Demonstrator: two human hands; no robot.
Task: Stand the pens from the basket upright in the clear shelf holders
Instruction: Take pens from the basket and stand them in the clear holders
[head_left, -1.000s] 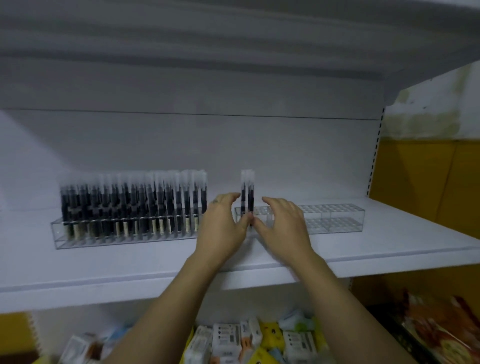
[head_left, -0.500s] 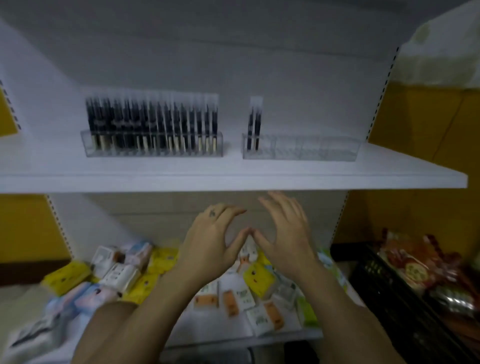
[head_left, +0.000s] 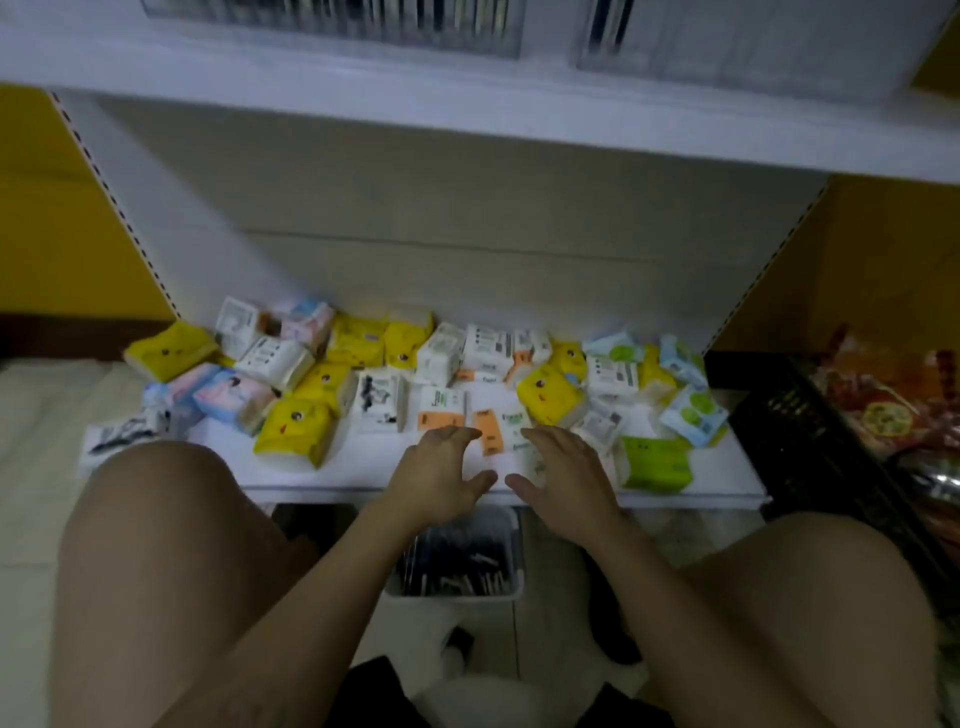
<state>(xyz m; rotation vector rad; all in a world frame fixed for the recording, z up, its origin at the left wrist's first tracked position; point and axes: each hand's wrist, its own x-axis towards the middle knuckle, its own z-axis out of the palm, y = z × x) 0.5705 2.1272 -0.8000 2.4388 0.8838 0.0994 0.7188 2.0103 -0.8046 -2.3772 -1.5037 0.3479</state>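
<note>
White basket (head_left: 453, 596) of pens (head_left: 460, 564) below left hand (head_left: 440, 480), right hand (head_left: 567, 477) — fingers (head_left: 459, 434) spread, empty.

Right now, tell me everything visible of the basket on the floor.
The basket is a pale, plastic-looking rectangular bin with a rounded rim. It stands upright on the floor just below the lower shelf front edge, between the person's knees. Dark pens lie piled inside, blurred. The left forearm crosses its top left corner in view; no hand touches it.
</note>
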